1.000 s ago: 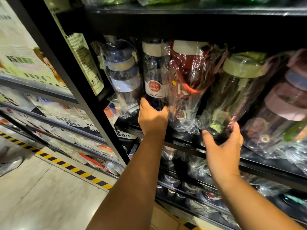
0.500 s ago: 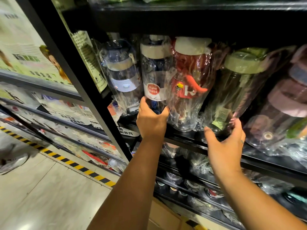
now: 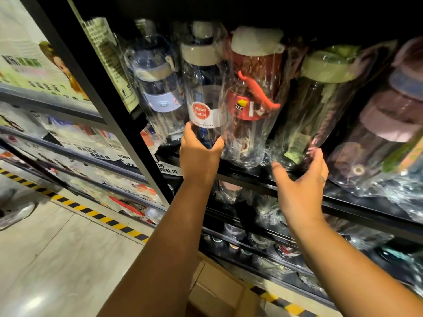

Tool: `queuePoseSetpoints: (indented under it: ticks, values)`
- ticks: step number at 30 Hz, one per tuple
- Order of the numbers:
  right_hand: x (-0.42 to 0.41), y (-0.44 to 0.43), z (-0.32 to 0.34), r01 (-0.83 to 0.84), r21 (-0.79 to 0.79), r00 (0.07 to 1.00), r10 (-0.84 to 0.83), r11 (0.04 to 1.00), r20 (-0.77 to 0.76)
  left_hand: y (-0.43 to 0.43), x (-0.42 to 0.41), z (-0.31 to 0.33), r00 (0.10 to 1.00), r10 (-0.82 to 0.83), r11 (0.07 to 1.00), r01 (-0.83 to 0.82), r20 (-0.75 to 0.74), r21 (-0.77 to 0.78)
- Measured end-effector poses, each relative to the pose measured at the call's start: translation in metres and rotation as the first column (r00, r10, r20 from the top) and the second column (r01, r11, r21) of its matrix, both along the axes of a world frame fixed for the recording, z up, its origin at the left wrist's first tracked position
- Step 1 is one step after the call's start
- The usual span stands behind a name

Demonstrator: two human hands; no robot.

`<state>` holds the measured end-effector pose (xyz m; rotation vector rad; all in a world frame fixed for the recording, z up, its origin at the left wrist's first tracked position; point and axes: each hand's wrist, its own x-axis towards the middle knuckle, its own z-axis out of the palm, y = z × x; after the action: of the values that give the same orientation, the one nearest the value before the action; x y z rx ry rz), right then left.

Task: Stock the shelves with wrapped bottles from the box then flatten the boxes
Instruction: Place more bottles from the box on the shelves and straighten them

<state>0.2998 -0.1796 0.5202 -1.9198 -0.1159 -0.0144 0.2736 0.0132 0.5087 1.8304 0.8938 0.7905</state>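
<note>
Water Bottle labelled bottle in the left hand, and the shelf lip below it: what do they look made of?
Bottle: clear and glossy, probably hard plastic, since you can see through it. Its cap looks like matte cream plastic. Its wrap: thin clear film, crinkled, with bright glints. Shelf lip: black and smooth, likely painted metal, though the look leaves that open.

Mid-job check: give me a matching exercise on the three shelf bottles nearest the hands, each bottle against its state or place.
Bottles:
1 labelled bottle
2 red bottle
3 green-lidded bottle

States:
A right hand open at its base
B gripped low by the left hand
C between the other two, white lid

Pairs: 1-B, 2-C, 3-A
</note>
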Motion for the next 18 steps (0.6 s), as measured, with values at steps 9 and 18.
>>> queuePoseSetpoints:
  ticks: [9, 18]
  values:
    - [-0.058, -0.041, -0.027, -0.209, -0.112, 0.915, 0.235, 0.971, 0.329, -0.031, -0.066, -0.026, 0.996, -0.009, 0.972, 0.03, -0.091, 0.233]
    - [-0.07, -0.062, -0.104, -0.49, -0.189, 0.868, 0.496, 0.851, -0.015, -0.101, -0.142, -0.091, 0.945, 0.015, 0.997, 0.01, -0.328, 0.074]
